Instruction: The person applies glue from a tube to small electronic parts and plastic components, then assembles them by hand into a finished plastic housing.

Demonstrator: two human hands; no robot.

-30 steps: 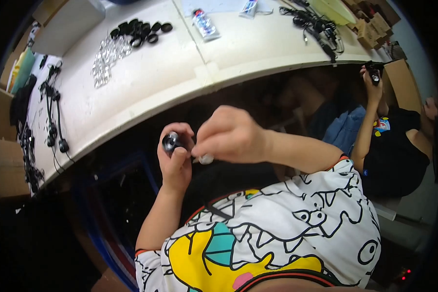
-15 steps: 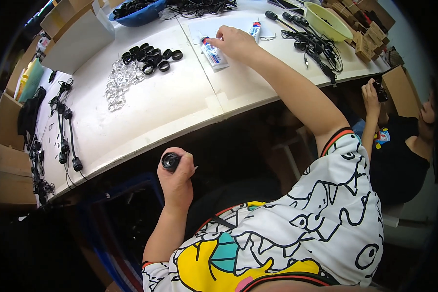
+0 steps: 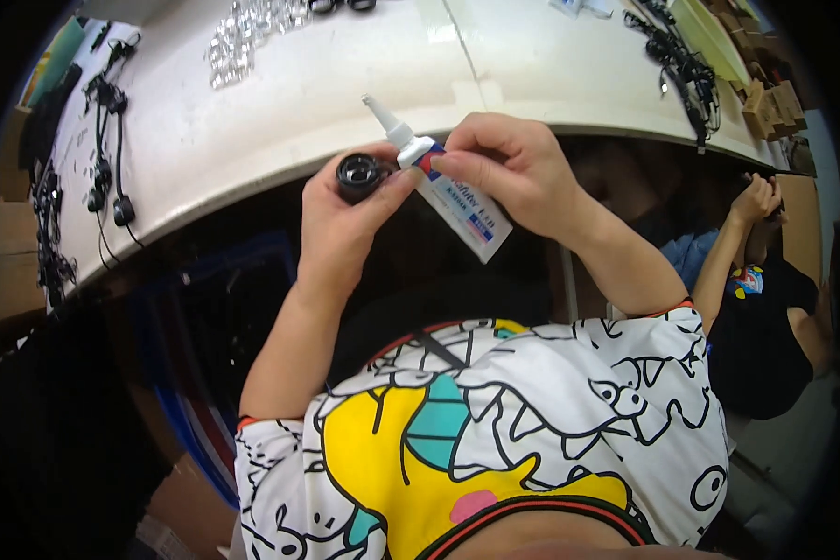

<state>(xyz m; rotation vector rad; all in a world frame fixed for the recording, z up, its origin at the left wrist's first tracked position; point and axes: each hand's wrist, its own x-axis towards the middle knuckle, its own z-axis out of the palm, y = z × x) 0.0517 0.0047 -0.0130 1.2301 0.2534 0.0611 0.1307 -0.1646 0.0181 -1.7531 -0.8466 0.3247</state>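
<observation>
Glue tube (image 3: 455,196) pinched in right hand (image 3: 513,173), left hand (image 3: 341,219) clasping black ring part (image 3: 361,174)

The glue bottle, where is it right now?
Head view, centre: the glue bottle is in the right hand, beside the black round part held by the left hand.

White table (image 3: 280,121) — clear plastic bits (image 3: 243,33); black cables (image 3: 107,140); seated co-worker (image 3: 765,308)

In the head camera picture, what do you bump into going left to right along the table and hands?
Black cables → pile of clear shiny pieces → left hand with the small black round part → white glue tube → right hand → tangle of black wires.
</observation>
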